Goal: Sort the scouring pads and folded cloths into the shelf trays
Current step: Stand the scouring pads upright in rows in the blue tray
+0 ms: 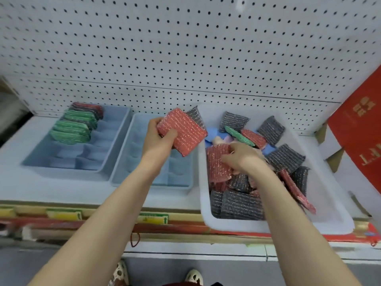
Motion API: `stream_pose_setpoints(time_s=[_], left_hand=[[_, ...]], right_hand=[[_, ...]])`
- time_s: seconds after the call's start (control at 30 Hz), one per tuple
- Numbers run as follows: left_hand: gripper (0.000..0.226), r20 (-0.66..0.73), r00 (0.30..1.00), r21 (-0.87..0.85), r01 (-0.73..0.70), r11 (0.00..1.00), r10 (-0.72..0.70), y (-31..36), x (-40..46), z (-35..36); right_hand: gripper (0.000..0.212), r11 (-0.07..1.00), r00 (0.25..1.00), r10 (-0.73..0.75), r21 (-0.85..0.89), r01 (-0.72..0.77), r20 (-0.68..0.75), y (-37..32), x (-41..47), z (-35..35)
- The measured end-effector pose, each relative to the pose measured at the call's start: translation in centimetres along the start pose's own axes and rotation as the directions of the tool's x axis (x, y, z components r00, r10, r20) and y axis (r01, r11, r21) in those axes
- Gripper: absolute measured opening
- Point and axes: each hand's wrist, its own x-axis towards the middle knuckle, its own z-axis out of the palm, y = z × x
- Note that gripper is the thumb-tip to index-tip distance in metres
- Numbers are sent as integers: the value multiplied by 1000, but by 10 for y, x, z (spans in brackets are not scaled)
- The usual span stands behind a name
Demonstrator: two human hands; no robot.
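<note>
My left hand (159, 135) grips a red scouring pad (184, 132), with a dark grey pad behind it, above the middle blue tray (132, 153). My right hand (241, 156) reaches into the white bin (206, 213) and pinches another red scouring pad (216, 159). The bin holds several red, dark grey and green pads, with blue and pale folded cloths (214, 137) partly buried underneath. The left blue tray (115, 145) has green pads (72, 131) and a few dark and red ones standing at its back left.
A white pegboard wall (185, 48) rises behind the shelf. A red carton (358, 131) stands at the right. Yellow price labels (152, 218) line the shelf's front edge. My feet show on the floor below.
</note>
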Motion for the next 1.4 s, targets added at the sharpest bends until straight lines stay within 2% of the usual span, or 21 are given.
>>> stream_pose_setpoints(time_s=[0.07,0.13,0.17,0.27,0.37,0.53,0.67,0.8,1.0,1.03,1.1,1.17,1.2,1.23,1.27,1.3,1.33,1.37,1.4], left_hand=[[29,-8,1000,-40,8,999,-8,-2,2,-22],[30,-16,1000,-74,-9,997,8,-3,5,-47],[32,-29,999,-88,-21,996,18,-3,8,-62],[33,-89,995,-88,-62,994,55,-3,18,-112],[33,-183,978,-68,-111,991,97,-1,31,-172],[40,-340,934,-36,-126,991,107,-7,58,-278],[38,-411,909,-53,-97,994,67,-21,77,-342],[41,-427,903,-84,-84,993,40,-31,89,-375],[35,-375,927,-114,-55,992,8,-38,102,-395],[35,-360,933,-117,-53,992,8,-38,104,-396],[35,-323,946,-110,-47,993,9,-37,106,-395],[34,-270,963,-103,-42,994,13,-38,106,-393],[33,-244,970,-105,-43,994,16,-38,106,-393],[32,-215,976,-113,-41,993,16,-38,105,-393],[32,-181,983,-120,-38,992,16,-37,105,-392],[32,-137,990,-120,-36,992,19,-37,105,-392],[32,-82,996,-112,-33,993,24,-37,105,-391],[32,-23,999,-98,-32,995,30,-37,105,-389],[33,30,999,-84,-35,996,38,-36,105,-387]], right_hand=[[26,997,978,-53,42,63,-202,-13,4,-15],[19,963,910,-162,140,230,-382,-32,5,-21],[16,931,882,-208,191,311,-422,-46,4,-20],[22,800,862,-299,385,460,-409,-99,6,7],[30,687,881,-326,555,470,-343,-160,8,50],[23,613,842,-427,579,538,-330,-245,15,122],[26,665,802,-504,448,598,-322,-302,23,176],[28,722,716,-634,108,684,-293,-329,31,219],[27,662,613,-749,-242,709,-251,-349,43,251],[26,649,606,-760,-305,697,-234,-351,44,254],[25,632,642,-752,-441,637,-151,-355,47,259],[25,640,665,-734,-464,612,-136,-357,48,259],[26,679,667,-721,-386,624,-189,-359,46,258],[27,730,675,-683,-229,644,-281,-362,44,255],[29,762,707,-603,-4,648,-368,-365,40,249],[30,752,769,-501,239,614,-397,-369,38,242],[31,711,837,-425,446,544,-345,-373,37,235],[30,655,878,-409,589,473,-250,-375,37,229],[28,608,883,-439,669,427,-164,-377,37,224]])
